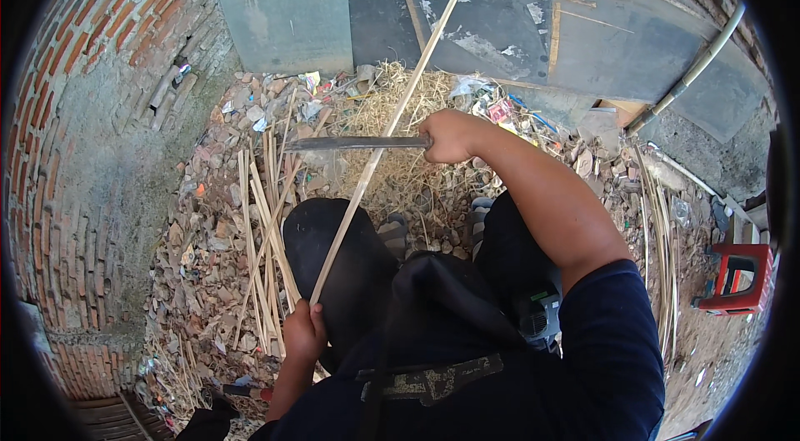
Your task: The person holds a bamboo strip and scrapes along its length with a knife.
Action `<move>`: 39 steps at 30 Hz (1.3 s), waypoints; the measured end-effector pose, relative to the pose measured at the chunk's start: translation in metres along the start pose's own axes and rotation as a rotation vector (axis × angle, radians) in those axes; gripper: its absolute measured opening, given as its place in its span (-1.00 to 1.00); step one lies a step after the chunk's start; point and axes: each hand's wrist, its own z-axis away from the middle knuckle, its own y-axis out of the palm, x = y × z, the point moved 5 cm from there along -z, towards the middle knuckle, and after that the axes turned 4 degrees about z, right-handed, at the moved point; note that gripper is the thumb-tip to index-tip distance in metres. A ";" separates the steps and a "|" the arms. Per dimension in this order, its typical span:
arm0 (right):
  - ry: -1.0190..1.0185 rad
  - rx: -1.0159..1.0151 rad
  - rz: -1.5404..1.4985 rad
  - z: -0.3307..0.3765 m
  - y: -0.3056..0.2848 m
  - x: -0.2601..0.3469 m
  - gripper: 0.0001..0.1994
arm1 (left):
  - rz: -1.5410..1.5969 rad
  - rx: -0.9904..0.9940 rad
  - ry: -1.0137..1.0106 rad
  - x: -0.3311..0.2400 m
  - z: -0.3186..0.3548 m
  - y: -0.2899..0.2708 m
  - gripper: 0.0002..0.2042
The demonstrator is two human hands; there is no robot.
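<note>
Strip of pale bamboo under a long knife

Bamboo strip [400,104], by its look, runs slantwise across the middle of the view, its far end up against the backdrop of dark panels and its near end by the person's left knee [312,229]. The left hand [303,331] has its fingers closed round that near end. The right hand [452,135] grips the handle end of a long-bladed knife [350,143], fingers wrapped tight; the blade crosses the strip, though whether its edge bites cannot be told.

Beyond the feet lies a heap of curly shavings [367,112], which suggests that plenty of trimming is already done. This strip seems unfinished, being held under the blade.

More strips lie loosely together on the left [275,233], and another bundle of long strips [662,241] lies to the right; which are worked and which are raw, I cannot tell, so the amount left is unclear.

Rubble [212,224] covers the ground, with a brick wall [67,191] to the left and a red stool [742,279] far right.
</note>
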 end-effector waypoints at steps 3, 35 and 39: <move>0.015 -0.069 0.101 0.004 0.005 -0.002 -0.68 | -0.021 -0.005 -0.006 0.001 -0.001 -0.002 -0.66; -0.039 -0.088 0.079 0.021 -0.015 0.028 -0.68 | 0.026 0.029 0.010 0.005 -0.002 -0.004 -0.64; 0.087 -0.038 -0.211 0.007 -0.009 -0.021 -0.68 | 0.025 -0.004 0.017 0.003 -0.005 0.000 -0.65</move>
